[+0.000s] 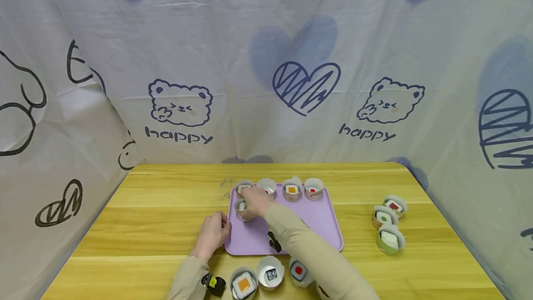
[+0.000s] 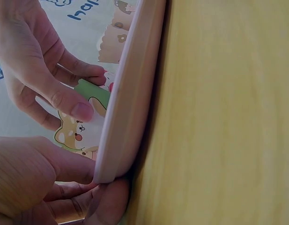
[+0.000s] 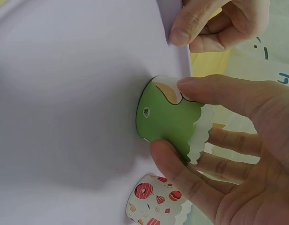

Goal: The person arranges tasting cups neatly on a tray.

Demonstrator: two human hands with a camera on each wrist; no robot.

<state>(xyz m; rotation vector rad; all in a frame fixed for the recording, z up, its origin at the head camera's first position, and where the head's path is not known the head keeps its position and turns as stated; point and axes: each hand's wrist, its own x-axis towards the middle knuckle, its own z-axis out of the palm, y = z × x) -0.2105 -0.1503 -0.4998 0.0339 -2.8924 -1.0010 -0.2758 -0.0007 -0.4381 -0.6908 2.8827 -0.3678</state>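
On a lilac tray [image 1: 250,240], my right hand [image 1: 259,202] holds a green paper baking cup [image 3: 165,115] by its sides, near the tray's left edge. Thumb and fingers lie around the cup in the right wrist view. A dog's face decorates its side in the left wrist view. My left hand [image 1: 213,233] pinches the tray's rim at the left side. Behind the held cup, a row of paper cups stands along the tray's far edge, including one with an orange-centred filling [image 1: 292,190] and one with a red-centred filling [image 1: 313,190].
Several filled cups stand before the tray, among them an orange-centred one [image 1: 244,284] and a cup with a black-and-white patterned square [image 1: 271,273]. To the right stand a red-topped cup [image 1: 393,205], a green-dotted cup [image 1: 384,217] and a white-topped cup [image 1: 390,240].
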